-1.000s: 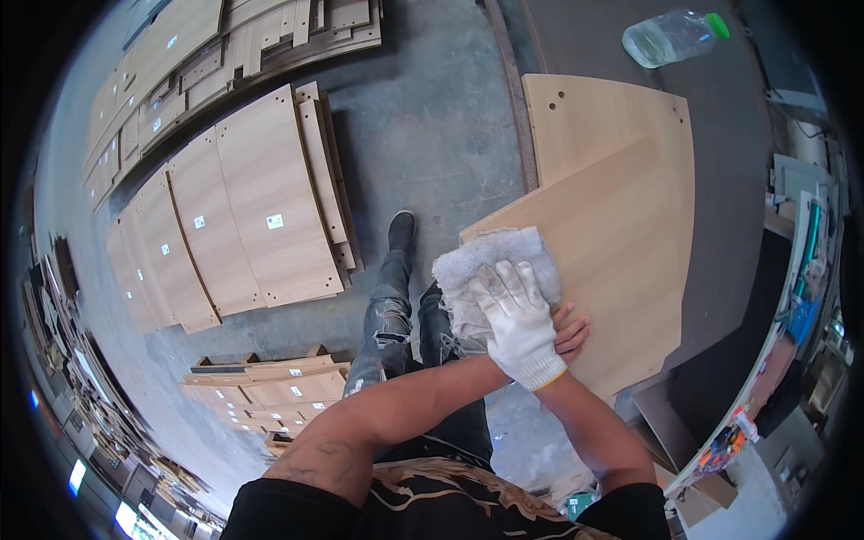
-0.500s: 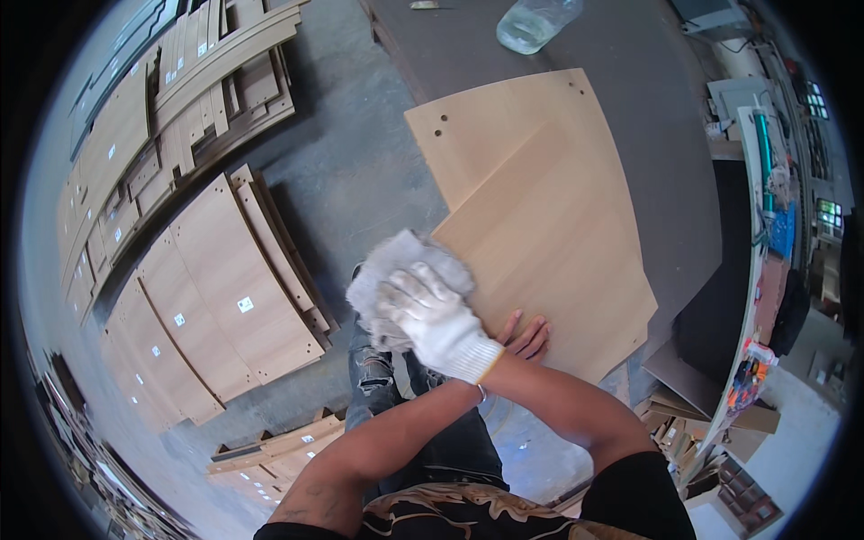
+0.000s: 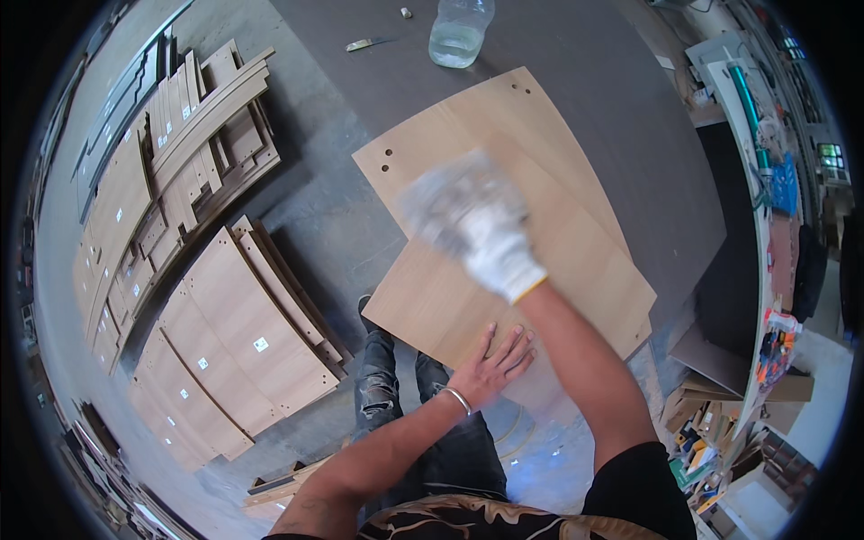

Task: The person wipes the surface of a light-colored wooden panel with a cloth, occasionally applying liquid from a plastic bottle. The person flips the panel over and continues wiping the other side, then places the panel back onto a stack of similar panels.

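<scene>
My right hand (image 3: pixel 499 247), in a white knitted glove with a yellow cuff edge, holds a grey fluffy rag (image 3: pixel 441 193) over the wooden panels. Hand and rag are blurred by motion. Bare and wearing a bracelet, my left hand (image 3: pixel 490 367) lies with fingers spread on the near edge of the upper wooden panel (image 3: pixel 576 288). Beneath that one, turned at an angle, is another wooden panel (image 3: pixel 477 112) with pairs of dark holes at its far corners. Both rest on a dark table (image 3: pixel 630 117).
A clear bottle of liquid (image 3: pixel 457 40) and a small flat tool (image 3: pixel 362 44) are on the table's far part. Stacks of curved wooden panels (image 3: pixel 229 310) stand on the floor at left. A cluttered shelf (image 3: pixel 765 270) runs along the right.
My right hand has moved the rag from the panel's left edge up and right over the panels. My left forearm no longer lies beneath the right one. The view has shifted.
</scene>
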The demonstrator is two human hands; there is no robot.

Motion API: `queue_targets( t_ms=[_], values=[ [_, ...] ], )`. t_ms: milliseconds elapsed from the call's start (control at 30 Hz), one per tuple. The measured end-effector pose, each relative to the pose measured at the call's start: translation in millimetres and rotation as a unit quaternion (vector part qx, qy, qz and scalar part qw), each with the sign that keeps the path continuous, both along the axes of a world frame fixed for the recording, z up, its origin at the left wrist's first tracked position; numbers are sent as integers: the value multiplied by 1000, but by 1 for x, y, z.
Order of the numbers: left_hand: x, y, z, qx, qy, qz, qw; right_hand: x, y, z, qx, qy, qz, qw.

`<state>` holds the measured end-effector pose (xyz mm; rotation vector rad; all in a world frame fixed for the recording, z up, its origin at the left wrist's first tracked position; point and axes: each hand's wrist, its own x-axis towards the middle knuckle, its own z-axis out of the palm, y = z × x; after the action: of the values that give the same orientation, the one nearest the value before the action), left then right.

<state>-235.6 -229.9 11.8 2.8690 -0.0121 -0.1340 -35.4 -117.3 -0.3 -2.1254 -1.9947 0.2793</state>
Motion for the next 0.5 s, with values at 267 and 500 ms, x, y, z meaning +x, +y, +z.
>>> queue_targets(
  t_ms=[267, 500],
  values=[
    [-13, 5, 0, 8, 23, 24, 999, 56, -270, 8, 16, 155, -372, 915],
    [14, -9, 7, -23, -23, 19, 999, -117, -624, 2, 45, 378, -736, 560]
  ],
)
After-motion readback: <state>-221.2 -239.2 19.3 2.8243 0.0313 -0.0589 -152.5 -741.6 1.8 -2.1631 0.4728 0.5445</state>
